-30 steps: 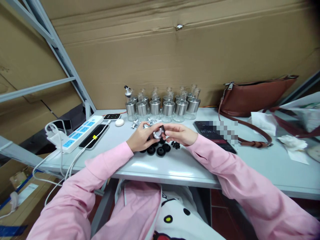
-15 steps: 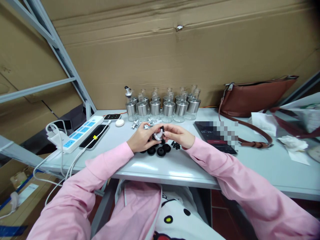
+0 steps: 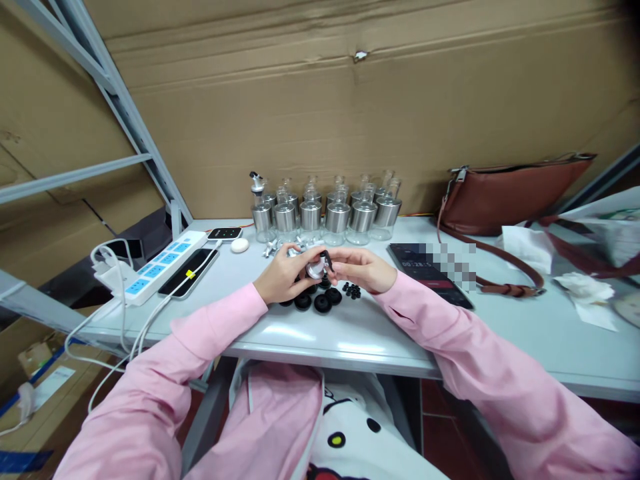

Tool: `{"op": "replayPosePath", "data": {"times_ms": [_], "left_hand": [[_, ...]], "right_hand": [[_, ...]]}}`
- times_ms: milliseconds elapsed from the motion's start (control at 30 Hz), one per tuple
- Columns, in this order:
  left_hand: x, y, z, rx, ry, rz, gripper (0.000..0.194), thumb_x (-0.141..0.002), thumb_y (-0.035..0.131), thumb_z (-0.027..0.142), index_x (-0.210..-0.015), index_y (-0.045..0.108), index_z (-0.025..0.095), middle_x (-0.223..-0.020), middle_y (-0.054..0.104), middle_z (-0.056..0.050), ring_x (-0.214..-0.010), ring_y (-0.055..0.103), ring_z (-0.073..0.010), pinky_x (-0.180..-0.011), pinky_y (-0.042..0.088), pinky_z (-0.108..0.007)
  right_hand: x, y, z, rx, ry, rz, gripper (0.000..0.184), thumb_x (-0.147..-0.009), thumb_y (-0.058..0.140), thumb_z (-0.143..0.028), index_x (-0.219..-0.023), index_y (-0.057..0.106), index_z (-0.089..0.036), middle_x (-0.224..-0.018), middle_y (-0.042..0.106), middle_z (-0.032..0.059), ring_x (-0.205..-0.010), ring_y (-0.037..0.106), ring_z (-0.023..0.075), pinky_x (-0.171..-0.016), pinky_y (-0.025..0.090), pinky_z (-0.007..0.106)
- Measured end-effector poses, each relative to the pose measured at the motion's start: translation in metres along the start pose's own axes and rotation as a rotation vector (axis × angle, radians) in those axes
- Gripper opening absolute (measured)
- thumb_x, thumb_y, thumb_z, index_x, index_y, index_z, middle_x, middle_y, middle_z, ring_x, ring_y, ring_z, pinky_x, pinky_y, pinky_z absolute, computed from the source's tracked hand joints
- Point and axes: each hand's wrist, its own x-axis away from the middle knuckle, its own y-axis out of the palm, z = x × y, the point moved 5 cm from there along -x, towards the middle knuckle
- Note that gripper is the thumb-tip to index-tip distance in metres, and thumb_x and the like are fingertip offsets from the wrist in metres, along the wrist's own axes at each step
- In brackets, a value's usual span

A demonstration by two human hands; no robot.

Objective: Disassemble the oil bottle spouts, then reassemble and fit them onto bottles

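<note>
My left hand (image 3: 281,273) is closed around a small shiny metal cap (image 3: 315,268), held just above the grey table (image 3: 350,330). Facing it, my right hand (image 3: 361,268) pinches a small black part (image 3: 327,258) against the cap's top. Directly below my hands lie several black round discs (image 3: 321,303) and a cluster of tiny black plugs (image 3: 352,290). Small silver pieces (image 3: 271,249) are scattered just behind my left hand. Both sleeves are pink.
A row of glass bottles with steel collars (image 3: 324,210) stands at the back against cardboard. A white power strip (image 3: 155,265), a phone (image 3: 191,272) and cables are at left. A dark tablet (image 3: 430,273), brown bag (image 3: 510,193) and crumpled tissues (image 3: 583,287) lie at right.
My hands stayed close together on the cap. The right hand shifted slightly and the black part turned a little at the cap's top.
</note>
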Motion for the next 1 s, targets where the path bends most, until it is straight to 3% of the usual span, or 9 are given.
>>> {"op": "replayPosePath", "data": {"times_ms": [400, 767, 1000], "left_hand": [[-0.0010, -0.0041, 0.0067, 0.055, 0.061, 0.042, 0.063, -0.086, 0.048, 0.036, -0.139, 0.019, 0.018, -0.098, 0.064, -0.008, -0.084, 0.054, -0.0199, -0.085, 0.040, -0.037], [-0.0013, -0.0034, 0.0054, 0.114, 0.031, 0.009, 0.058, -0.085, 0.050, 0.035, -0.135, 0.026, 0.019, -0.100, 0.064, -0.007, -0.088, 0.053, -0.0201, -0.087, 0.039, -0.036], [0.0002, 0.0016, 0.0014, 0.083, 0.018, -0.059, 0.057, -0.086, 0.048, 0.037, -0.135, 0.026, 0.017, -0.096, 0.065, -0.006, -0.090, 0.053, -0.0214, -0.090, 0.036, -0.039]], "right_hand": [[-0.0016, -0.0004, -0.0014, 0.005, -0.066, 0.033, 0.039, -0.064, 0.074, -0.037, -0.095, 0.064, -0.016, -0.067, 0.061, -0.0015, -0.055, 0.054, 0.0073, -0.058, 0.048, 0.024], [-0.0018, -0.0017, 0.0025, -0.032, -0.045, 0.003, 0.040, -0.064, 0.075, -0.034, -0.096, 0.063, -0.015, -0.067, 0.062, -0.0017, -0.055, 0.055, 0.0065, -0.055, 0.045, 0.022], [-0.0011, -0.0005, 0.0076, -0.098, 0.041, -0.052, 0.037, -0.063, 0.076, -0.035, -0.094, 0.065, -0.016, -0.066, 0.062, -0.0022, -0.056, 0.055, 0.0062, -0.058, 0.045, 0.021]]}}
